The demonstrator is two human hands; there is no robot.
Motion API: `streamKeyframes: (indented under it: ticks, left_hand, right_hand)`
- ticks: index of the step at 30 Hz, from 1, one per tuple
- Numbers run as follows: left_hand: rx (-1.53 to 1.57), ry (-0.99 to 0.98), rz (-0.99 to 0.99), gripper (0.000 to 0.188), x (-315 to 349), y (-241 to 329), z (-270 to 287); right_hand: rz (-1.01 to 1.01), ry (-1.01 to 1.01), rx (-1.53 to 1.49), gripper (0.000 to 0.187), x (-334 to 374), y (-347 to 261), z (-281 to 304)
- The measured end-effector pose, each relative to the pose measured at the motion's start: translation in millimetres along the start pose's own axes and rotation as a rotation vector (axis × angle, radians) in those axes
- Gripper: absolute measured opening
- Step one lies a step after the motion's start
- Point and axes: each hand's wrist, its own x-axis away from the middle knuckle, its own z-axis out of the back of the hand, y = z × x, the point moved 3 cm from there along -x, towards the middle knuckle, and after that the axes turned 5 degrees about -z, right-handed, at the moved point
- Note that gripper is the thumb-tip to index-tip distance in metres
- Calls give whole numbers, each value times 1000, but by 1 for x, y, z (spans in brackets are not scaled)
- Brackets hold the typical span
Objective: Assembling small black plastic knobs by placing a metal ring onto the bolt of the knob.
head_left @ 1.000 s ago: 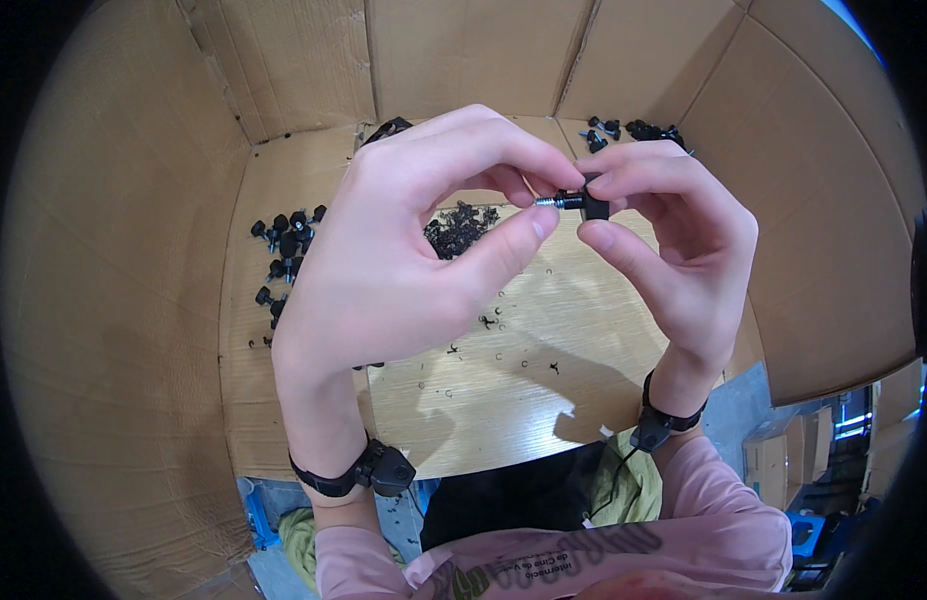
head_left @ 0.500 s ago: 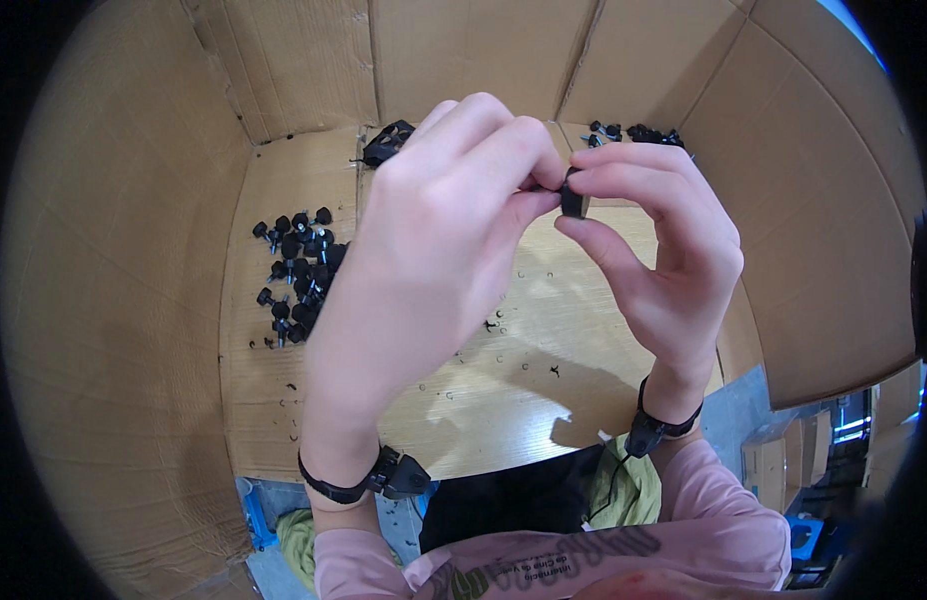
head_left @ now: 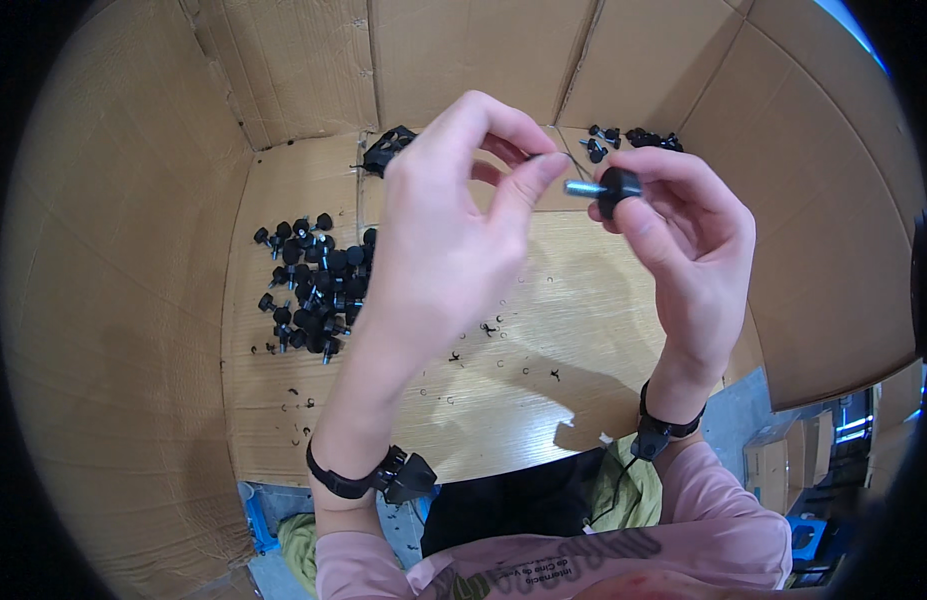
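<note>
Held up over the table, a black knob screw (head_left: 620, 192) has its bare silver thread pointing left. My right hand (head_left: 695, 235) is closed on the black head, thumb below and fingers behind. My left hand (head_left: 463, 215) pinches with thumb and forefinger just left of the thread. A thin dark strand (head_left: 575, 162) runs from those fingertips toward the knob; whether it joins the knob I cannot tell. On the left of the table lies a pile of similar black knob screws (head_left: 318, 280), partly behind my left arm.
Cardboard walls (head_left: 463, 60) close in the wooden table (head_left: 503, 420) at the back and sides. At the back right are smaller groups of black screws (head_left: 598, 145) and dark pieces (head_left: 653, 138). A black object (head_left: 386, 150) sits at the back left. Small dark scraps (head_left: 491, 328) dot the tabletop.
My hands have moved apart. The knob screw has turned and shifted right in my right hand, so its silver thread now shows. My left fingers have come off the knob.
</note>
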Motion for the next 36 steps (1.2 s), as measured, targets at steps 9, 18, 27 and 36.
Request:
streamKeyframes:
  ticks: [9,18,27,36]
  left_hand:
    - [555,-136,2,14,-2,-2,2]
    - [760,19,168,13,-6,-15,24]
    - [816,267,83,14,-8,-28,75]
    - [822,503,0,20,-1,-28,141]
  right_hand:
    - [152,110,187,29,-5,0,2]
    - [99,5,19,30,2,-8,5]
    - [199,104,105,32,0,-10,10]
    - [217,127,168,29,-10,-11,41]
